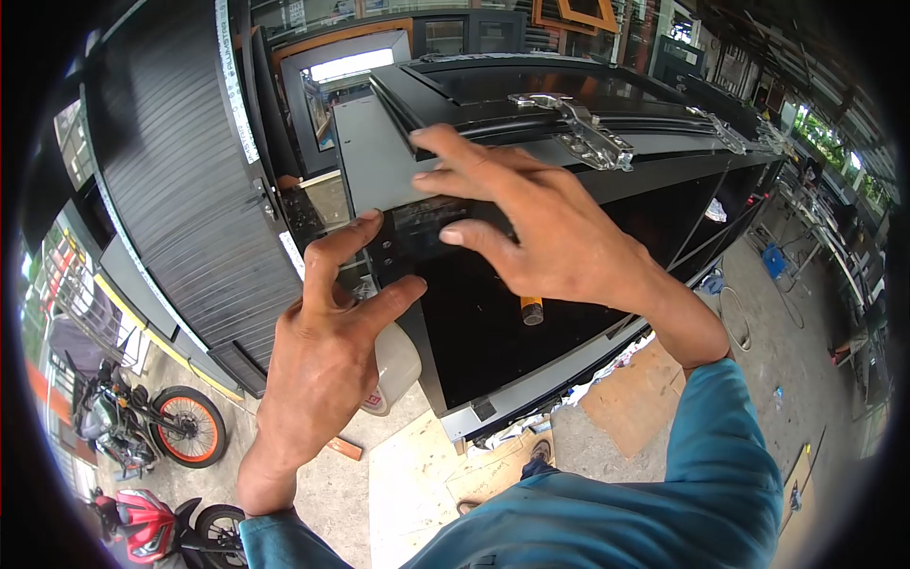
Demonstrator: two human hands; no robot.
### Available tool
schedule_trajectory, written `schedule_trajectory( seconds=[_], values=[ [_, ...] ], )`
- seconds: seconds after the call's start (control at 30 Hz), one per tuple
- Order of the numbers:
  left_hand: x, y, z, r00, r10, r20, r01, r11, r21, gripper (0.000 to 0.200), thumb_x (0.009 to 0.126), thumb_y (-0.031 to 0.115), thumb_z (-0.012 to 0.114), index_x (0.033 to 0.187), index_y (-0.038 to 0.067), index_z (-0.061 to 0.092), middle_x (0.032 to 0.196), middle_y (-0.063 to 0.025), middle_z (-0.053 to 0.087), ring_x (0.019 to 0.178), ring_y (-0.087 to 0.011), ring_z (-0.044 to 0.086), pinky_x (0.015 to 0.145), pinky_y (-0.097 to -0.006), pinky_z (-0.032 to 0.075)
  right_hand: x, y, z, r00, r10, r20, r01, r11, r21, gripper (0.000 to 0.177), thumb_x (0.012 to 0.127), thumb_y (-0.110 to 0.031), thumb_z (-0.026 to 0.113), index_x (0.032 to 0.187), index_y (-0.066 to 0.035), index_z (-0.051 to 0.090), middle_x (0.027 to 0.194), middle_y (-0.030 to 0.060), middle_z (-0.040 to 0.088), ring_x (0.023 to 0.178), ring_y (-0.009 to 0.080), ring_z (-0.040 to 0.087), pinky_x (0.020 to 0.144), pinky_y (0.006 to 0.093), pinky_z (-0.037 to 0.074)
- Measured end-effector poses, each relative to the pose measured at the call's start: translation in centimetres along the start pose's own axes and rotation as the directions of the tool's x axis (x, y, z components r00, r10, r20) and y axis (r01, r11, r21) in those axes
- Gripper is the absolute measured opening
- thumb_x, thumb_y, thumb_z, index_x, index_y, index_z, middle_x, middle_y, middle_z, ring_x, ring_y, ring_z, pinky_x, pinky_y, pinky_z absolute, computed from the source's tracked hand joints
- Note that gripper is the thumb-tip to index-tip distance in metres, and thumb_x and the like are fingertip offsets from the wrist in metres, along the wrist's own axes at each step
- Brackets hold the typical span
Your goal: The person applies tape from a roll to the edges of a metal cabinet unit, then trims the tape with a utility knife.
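My left hand (pixel 327 356) is at the left edge of a black cabinet frame (pixel 431 379), thumb and index finger spread apart near its corner; the other fingers are hidden. Behind that hand shows a translucent plastic bottle (pixel 396 365). My right hand (pixel 559 232) reaches over the cabinet with its fingers apart, fingertips close to the edge of a raised black door panel (pixel 559 85). Metal hinges (pixel 592 137) sit along the door's near side. Below the right hand, a yellow-orange cylinder with a dark end (pixel 533 311) is partly covered.
A ribbed dark panel (pixel 166 171) with measuring-tape-like labelled strips stands at the left. Two motorbikes (pixel 190 427) are parked lower left. Cardboard sheets (pixel 412 484) lie on the concrete floor around my feet. Along the right runs a workbench (pixel 844 247) with clutter and cables.
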State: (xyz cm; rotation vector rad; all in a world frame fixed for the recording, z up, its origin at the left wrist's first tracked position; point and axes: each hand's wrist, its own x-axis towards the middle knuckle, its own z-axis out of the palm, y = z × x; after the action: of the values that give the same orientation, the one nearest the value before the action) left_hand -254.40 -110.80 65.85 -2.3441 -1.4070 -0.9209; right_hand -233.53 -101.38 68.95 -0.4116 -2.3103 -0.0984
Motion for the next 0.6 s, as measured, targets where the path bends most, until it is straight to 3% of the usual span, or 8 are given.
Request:
schedule_trajectory(
  seconds=[0.13,0.2,0.27,0.3,0.33,0.4,0.43,0.6],
  values=[
    [0.1,0.1,-0.3,1.000,0.021,-0.008,-0.021,1.000,-0.018,0.045,0.058,-0.014,0.063,0.097,0.007,0.069,0.133,-0.0122,0.040,0.081,-0.0205,0.064,0.062,-0.0280,0.059,-0.1,-0.2,-0.5,0.997,0.057,0.060,-0.059,0.997,0.044,0.079,0.082,-0.011,0.069,0.147,-0.007,0.024,0.123,0.0126,0.062,0.121,0.0293,0.054,0.107,0.0416,0.039],
    [0.1,0.3,-0.3,1.000,-0.008,-0.019,0.008,1.000,-0.003,0.038,0.062,-0.017,0.061,0.089,0.008,0.070,0.133,-0.0112,0.042,0.068,-0.0157,0.062,0.058,-0.0288,0.056,0.4,-0.6,-1.0,0.996,0.062,0.065,-0.063,0.998,0.022,0.075,0.081,-0.011,0.070,0.144,-0.004,0.031,0.120,0.0141,0.063,0.112,0.0294,0.061,0.103,0.0404,0.043],
    [0.0,-0.1,-0.4,1.000,0.016,-0.026,-0.016,1.000,0.020,0.035,0.061,-0.016,0.061,0.086,0.006,0.069,0.134,-0.0123,0.041,0.067,-0.0156,0.061,0.058,-0.0287,0.056,0.8,-0.5,-0.7,0.991,-0.032,-0.134,0.038,0.998,0.044,0.063,0.079,-0.010,0.071,0.136,0.001,0.044,0.118,0.0152,0.065,0.103,0.0282,0.066,0.094,0.0388,0.049],
    [0.1,-0.1,-0.6,0.999,0.039,0.006,-0.040,0.999,0.022,0.035,0.057,-0.016,0.062,0.085,0.005,0.067,0.135,-0.0128,0.038,0.088,-0.0202,0.060,0.065,-0.0289,0.058,1.1,-0.2,-0.1,0.955,-0.195,-0.224,0.190,0.981,-0.043,0.058,0.073,0.002,0.069,0.129,-0.001,0.053,0.110,0.0139,0.067,0.076,0.0225,0.067,0.076,0.0338,0.052],
    [0.1,-0.1,-0.8,0.997,0.063,0.045,-0.064,0.998,0.018,0.036,0.054,-0.015,0.063,0.085,0.004,0.066,0.136,-0.0133,0.035,0.108,-0.0248,0.059,0.073,-0.0292,0.060,1.4,-0.3,0.3,0.956,-0.192,-0.221,0.190,0.981,-0.033,0.058,0.073,0.002,0.069,0.129,-0.001,0.053,0.110,0.0139,0.067,0.076,0.0225,0.067,0.076,0.0338,0.052],
    [0.2,0.0,-0.7,0.996,0.074,0.050,-0.075,0.997,0.025,0.034,0.054,-0.016,0.063,0.082,0.003,0.065,0.136,-0.0135,0.035,0.117,-0.0256,0.054,0.077,-0.0303,0.059,2.0,-0.7,0.9,0.940,-0.266,-0.214,0.252,0.964,-0.090,0.054,0.070,0.005,0.069,0.123,0.004,0.057,0.095,0.0129,0.071,0.082,0.0234,0.068,0.075,0.0358,0.053],
    [0.2,-0.1,-0.7,0.997,0.066,0.050,-0.067,0.998,0.018,0.033,0.054,-0.016,0.063,0.081,0.003,0.065,0.136,-0.0137,0.035,0.117,-0.0259,0.054,0.077,-0.0300,0.059,2.5,-0.4,1.1,0.918,-0.304,-0.255,0.287,0.952,-0.102,0.060,0.065,0.008,0.068,0.124,0.001,0.057,0.088,0.0105,0.072,0.074,0.0208,0.067,0.067,0.0338,0.052],
    [0.3,-0.3,0.0,0.997,0.071,0.009,-0.071,0.997,0.014,0.031,0.055,-0.016,0.062,0.079,0.003,0.064,0.134,-0.0144,0.037,0.117,-0.0271,0.054,0.072,-0.0293,0.059,3.1,0.2,1.1,0.905,-0.393,-0.161,0.372,0.917,-0.145,0.068,0.061,0.006,0.072,0.127,-0.002,0.057,0.085,0.0079,0.071,0.068,0.0168,0.065,0.060,0.0290,0.049]
  ],
)
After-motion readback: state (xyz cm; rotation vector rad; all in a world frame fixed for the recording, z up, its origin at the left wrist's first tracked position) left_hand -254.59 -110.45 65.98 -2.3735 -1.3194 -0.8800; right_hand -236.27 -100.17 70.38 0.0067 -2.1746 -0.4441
